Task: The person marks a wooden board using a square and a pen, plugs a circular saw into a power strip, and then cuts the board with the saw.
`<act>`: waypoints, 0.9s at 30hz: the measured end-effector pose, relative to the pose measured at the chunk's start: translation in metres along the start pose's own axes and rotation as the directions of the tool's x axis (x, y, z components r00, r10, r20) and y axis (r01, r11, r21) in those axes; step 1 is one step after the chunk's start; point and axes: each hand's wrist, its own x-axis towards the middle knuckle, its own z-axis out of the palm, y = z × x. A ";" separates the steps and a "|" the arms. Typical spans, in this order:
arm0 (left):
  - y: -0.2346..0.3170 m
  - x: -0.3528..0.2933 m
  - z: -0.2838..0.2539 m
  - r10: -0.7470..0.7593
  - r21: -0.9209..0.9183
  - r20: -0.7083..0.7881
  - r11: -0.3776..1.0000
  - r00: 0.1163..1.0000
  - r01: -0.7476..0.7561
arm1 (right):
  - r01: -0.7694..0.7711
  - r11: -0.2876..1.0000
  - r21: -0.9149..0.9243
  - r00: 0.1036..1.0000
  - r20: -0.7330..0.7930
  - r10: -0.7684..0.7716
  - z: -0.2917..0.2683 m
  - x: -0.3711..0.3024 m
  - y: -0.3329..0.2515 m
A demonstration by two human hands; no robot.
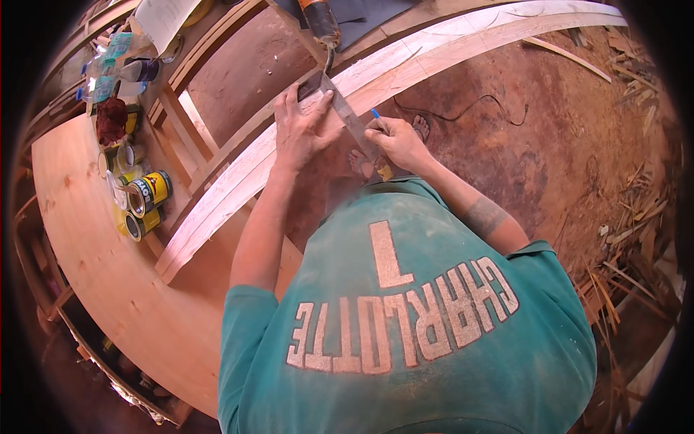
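A long, pale, curved wooden beam (448, 50) runs from the lower left to the far right. Across it lies a metal square (350, 116), its blade reaching toward me past the beam's near edge. My left hand (298, 134) is closed on the square at the beam, with fingers over its far end and the thumb by the blade. Beside the blade's near end, my right hand (402, 147) pinches a blue-tipped pen (374, 113). The pen's lower part is hidden in the fingers. Faint cross lines show on the beam to the right.
An orange and black power tool (319, 20) lies beyond the beam. Paint cans (152, 189) and plastic bottles (137, 71) stand at left, by a curved plywood sheet (79, 181). A dark cord (499, 103) and wood scraps (640, 206) lie on the floor at right.
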 end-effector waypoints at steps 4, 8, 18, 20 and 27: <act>0.001 -0.001 -0.001 -0.012 0.011 0.015 1.000 1.000 0.012 | 0.031 0.999 -0.040 1.000 -0.003 -0.031 0.000 0.000 -0.001; 0.003 -0.001 -0.003 -0.017 0.029 0.014 0.999 1.000 0.016 | 0.071 0.996 -0.048 0.996 -0.045 -0.074 0.001 0.000 0.002; 0.000 -0.003 0.001 -0.032 -0.005 0.041 0.999 0.999 0.032 | 0.012 1.000 -0.001 0.998 -0.056 -0.012 0.004 0.001 0.011; 0.000 -0.003 0.000 -0.031 0.002 0.042 1.000 0.999 0.031 | 0.083 0.997 0.001 0.994 -0.069 -0.083 0.004 0.000 0.008; 0.003 -0.001 -0.001 -0.027 -0.021 0.015 0.999 1.000 0.027 | 0.008 0.997 0.082 0.997 -0.073 -0.002 0.005 -0.008 -0.007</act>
